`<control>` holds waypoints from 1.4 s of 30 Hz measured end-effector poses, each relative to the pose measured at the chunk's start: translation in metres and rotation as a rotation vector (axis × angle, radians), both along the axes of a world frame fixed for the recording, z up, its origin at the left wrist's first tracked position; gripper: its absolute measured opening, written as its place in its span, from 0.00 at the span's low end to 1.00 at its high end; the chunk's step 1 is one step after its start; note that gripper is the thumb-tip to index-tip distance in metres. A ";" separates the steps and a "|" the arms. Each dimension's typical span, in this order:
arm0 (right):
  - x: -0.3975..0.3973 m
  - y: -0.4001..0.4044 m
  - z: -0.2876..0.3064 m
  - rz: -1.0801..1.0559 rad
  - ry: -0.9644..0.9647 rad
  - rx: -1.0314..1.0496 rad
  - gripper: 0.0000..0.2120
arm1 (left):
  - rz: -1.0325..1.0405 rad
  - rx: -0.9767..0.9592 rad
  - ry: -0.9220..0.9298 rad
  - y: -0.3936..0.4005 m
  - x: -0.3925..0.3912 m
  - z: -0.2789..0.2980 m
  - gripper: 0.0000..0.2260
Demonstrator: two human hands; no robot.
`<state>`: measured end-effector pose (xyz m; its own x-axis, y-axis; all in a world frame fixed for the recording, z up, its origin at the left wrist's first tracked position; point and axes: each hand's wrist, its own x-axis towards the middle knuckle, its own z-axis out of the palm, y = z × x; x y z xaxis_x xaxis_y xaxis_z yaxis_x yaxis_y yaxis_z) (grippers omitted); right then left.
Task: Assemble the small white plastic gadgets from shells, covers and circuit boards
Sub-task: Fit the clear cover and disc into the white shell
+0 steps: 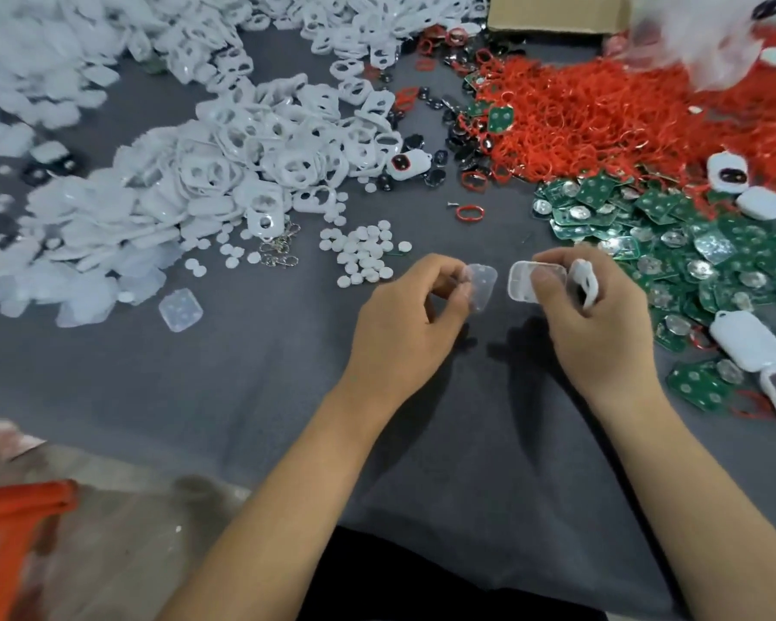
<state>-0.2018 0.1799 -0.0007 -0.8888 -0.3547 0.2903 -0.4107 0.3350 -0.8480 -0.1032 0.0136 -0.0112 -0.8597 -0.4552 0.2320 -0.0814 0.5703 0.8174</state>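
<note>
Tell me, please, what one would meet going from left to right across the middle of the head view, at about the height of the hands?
Lone clear cover on the cloth → cluster of small white discs → left hand pinching a clear cover → white shell held by the right hand → green circuit boards → finished white gadget.

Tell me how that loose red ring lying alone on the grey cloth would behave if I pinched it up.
The red ring looks thin and oval, so probably floppy and very light. Lying flat on the cloth, it seems unlikely to roll. It may snag others if dropped into the red ring pile.
</note>
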 end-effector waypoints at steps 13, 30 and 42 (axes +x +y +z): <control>0.004 -0.007 -0.003 0.008 0.024 0.061 0.04 | 0.013 -0.082 -0.092 0.000 0.003 0.009 0.08; 0.005 -0.009 -0.004 0.034 -0.023 0.007 0.06 | 0.001 -0.131 -0.053 0.000 0.001 0.002 0.03; 0.006 -0.007 -0.005 0.022 -0.112 -0.041 0.07 | 0.038 -0.146 -0.118 0.001 0.001 0.002 0.04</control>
